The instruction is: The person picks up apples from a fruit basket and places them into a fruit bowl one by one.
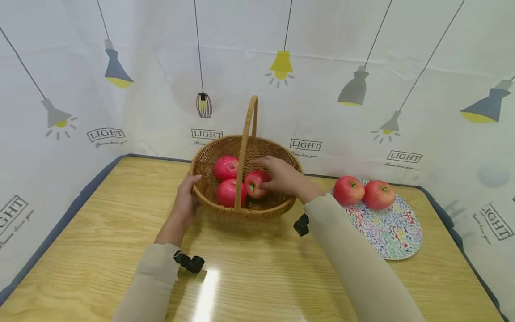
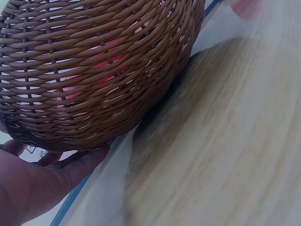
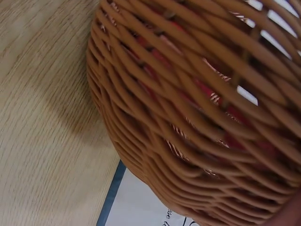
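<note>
A brown wicker basket [image 1: 257, 215] with a tall arched handle [image 1: 243, 147] is in the middle of the head view, near the back wall. My left hand [image 1: 186, 197] grips its left side, thumb at the rim; in the left wrist view the fingers [image 2: 82, 165] lie against the weave low down. Reaching in over the right rim, my right hand [image 1: 283, 175] holds a red apple [image 1: 254, 190] between thumb and fingers. Two more red apples, one behind [image 1: 226, 167] and one in front [image 1: 229, 193], lie left of it in the basket. The right wrist view shows mostly weave [image 3: 188, 108].
To the right, a round board [image 1: 396, 232] with a colourful squiggle pattern lies on the wooden table [image 1: 249, 277]. Two red apples, a left one [image 1: 348, 190] and a right one [image 1: 379, 195], sit on its back part. A lamp-printed white curtain [image 1: 241, 58] encloses the table's back and sides.
</note>
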Demonstrator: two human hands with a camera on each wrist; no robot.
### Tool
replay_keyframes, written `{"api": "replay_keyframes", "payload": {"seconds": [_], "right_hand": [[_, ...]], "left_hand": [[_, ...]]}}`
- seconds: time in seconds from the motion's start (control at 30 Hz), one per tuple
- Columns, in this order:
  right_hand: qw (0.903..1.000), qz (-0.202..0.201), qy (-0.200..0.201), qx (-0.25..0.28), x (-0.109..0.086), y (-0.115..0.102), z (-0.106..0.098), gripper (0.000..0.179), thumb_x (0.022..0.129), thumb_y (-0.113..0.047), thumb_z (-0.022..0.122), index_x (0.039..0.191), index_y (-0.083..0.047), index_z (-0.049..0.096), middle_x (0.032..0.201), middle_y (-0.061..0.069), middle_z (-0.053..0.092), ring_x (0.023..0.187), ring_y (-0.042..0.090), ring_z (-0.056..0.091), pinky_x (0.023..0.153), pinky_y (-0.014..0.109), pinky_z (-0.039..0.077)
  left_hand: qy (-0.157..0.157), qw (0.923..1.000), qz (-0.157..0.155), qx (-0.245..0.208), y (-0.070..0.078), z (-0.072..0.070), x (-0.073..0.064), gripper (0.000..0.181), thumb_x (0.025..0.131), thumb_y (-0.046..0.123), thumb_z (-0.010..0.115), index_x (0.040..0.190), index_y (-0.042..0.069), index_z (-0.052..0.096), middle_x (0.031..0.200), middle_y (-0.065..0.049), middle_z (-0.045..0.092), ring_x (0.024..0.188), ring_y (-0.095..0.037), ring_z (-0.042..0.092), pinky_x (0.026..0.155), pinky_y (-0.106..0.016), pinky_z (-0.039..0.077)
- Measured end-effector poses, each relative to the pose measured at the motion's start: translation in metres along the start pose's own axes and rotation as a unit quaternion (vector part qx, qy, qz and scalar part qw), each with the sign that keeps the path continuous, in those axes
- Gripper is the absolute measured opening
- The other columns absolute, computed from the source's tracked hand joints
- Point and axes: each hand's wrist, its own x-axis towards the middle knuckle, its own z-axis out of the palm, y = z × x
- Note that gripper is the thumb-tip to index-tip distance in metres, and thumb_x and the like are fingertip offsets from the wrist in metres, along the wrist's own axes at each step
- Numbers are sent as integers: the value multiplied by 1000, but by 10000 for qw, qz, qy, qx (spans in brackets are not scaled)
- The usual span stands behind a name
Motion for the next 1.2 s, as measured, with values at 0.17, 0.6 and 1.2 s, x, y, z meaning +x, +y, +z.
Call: {"api": "replay_keyframes", "payload": {"seconds": [0.17, 0.6, 1.2], "right_hand": [[9999, 32, -112, -13, 6, 3, 3, 68, 88, -17, 78, 149, -6, 49, 148, 14, 54, 138, 31, 50, 113, 45, 43], [9980, 182, -579, 203, 16, 4, 7, 75, 80, -19, 84, 147, -7, 52, 137, 12, 63, 113, 25, 59, 96, 39, 50], [9966, -79, -819, 75, 22, 7, 13, 71, 79, -20, 84, 143, -8, 56, 126, 11, 67, 103, 22, 61, 91, 34, 52]], "left_hand": [[-16, 10000, -24, 48, 2, -1, 0, 71, 98, 33, 34, 164, 29, 9, 169, -11, 18, 154, -32, 23, 124, -52, 18], [8, 10000, 27, 37, 1, -1, 1, 70, 98, 32, 35, 164, 27, 11, 168, -12, 20, 153, -32, 25, 124, -53, 20], [22, 9999, 31, -123, 1, 0, 1, 72, 97, 30, 34, 164, 24, 10, 168, -15, 20, 153, -33, 25, 124, -52, 19]]}}
